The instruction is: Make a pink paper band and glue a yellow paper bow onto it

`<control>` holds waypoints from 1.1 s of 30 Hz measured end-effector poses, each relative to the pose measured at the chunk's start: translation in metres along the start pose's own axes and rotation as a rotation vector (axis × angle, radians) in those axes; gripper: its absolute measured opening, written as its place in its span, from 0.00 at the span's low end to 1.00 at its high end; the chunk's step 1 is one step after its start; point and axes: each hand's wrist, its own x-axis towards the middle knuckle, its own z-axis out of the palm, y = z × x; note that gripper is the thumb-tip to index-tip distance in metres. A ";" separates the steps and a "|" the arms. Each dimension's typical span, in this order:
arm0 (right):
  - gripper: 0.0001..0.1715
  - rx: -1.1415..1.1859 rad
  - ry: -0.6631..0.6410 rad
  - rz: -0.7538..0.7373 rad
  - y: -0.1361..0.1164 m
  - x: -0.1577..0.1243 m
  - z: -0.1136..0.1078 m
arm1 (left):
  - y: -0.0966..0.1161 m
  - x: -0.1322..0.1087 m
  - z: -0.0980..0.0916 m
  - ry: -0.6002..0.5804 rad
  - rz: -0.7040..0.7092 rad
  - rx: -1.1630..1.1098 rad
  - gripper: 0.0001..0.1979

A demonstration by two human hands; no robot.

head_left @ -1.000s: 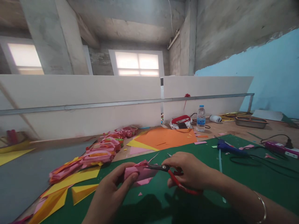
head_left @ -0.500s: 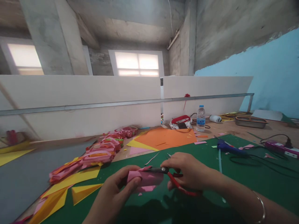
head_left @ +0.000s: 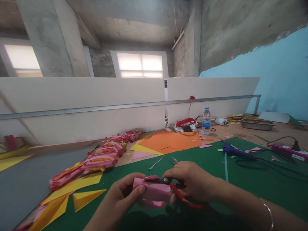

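Pink paper piece (head_left: 154, 192) pinched betw. thumb & fingers of L hand (head_left: 120, 199), held low over green cutting mat (head_left: 240, 179); folded/crumpled, not flat. R hand (head_left: 192, 183) closed round red handles of scissors (head_left: 166, 180), fingers thru the loops. Dark blades laid across top edge of the paper, tips pointing toward L hand. Can't tell whether blades apart or shut: paper fold hiding the tips.

Progress, judged from layout: cutting underway, not finished.
- Top edge of the paper ragged where blades sit; rest of it uncut as far as visible.
- Just beyond the grip, a pink sliver (head_left: 156, 163); further out to the right, small pink offcuts (head_left: 205, 146) on the mat. Prob. trimmings from earlier stock.
- Left of & beyond the grip, row of pink-and-red paper bundles (head_left: 101, 158), looking like made-up pieces.
- Uncut stock on hand: orange sheet (head_left: 170, 141) well beyond the grip, yellow pieces (head_left: 77, 184) to its left nr mat edge.

Also: small metal tool (head_left: 174, 160) just beyond R hand, too small to ID. Well right of the grip, blue glue gun (head_left: 234, 150) lying on the mat. Far beyond, water bottle (head_left: 206, 121), upright. On R wrist, thin bangle (head_left: 268, 208).
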 end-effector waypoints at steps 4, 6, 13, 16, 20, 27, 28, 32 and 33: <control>0.11 -0.027 0.000 0.003 -0.001 0.000 0.001 | 0.002 -0.001 0.001 -0.009 -0.014 -0.013 0.14; 0.12 -0.030 0.003 -0.002 -0.001 -0.001 0.002 | 0.003 -0.001 0.002 -0.002 -0.016 0.000 0.15; 0.10 -0.086 0.061 0.000 0.001 -0.001 0.007 | 0.009 -0.003 0.004 0.021 -0.012 0.035 0.15; 0.09 -0.113 0.072 0.011 0.001 -0.001 0.009 | 0.010 -0.003 0.004 0.035 -0.017 0.036 0.15; 0.07 -0.119 0.059 0.007 0.000 -0.002 0.010 | 0.010 -0.003 0.005 0.033 -0.011 0.041 0.15; 0.05 -0.150 0.059 0.015 -0.001 -0.002 0.012 | 0.011 -0.003 0.004 0.015 -0.016 0.049 0.15; 0.05 -0.153 0.059 0.015 -0.001 -0.002 0.012 | 0.011 -0.003 0.004 0.011 -0.018 0.046 0.15; 0.05 -0.175 0.078 0.008 0.001 -0.003 0.014 | 0.007 -0.002 0.003 -0.024 -0.028 0.003 0.17; 0.06 -0.182 0.083 0.004 0.001 -0.003 0.014 | 0.006 -0.002 0.002 -0.033 -0.029 -0.006 0.17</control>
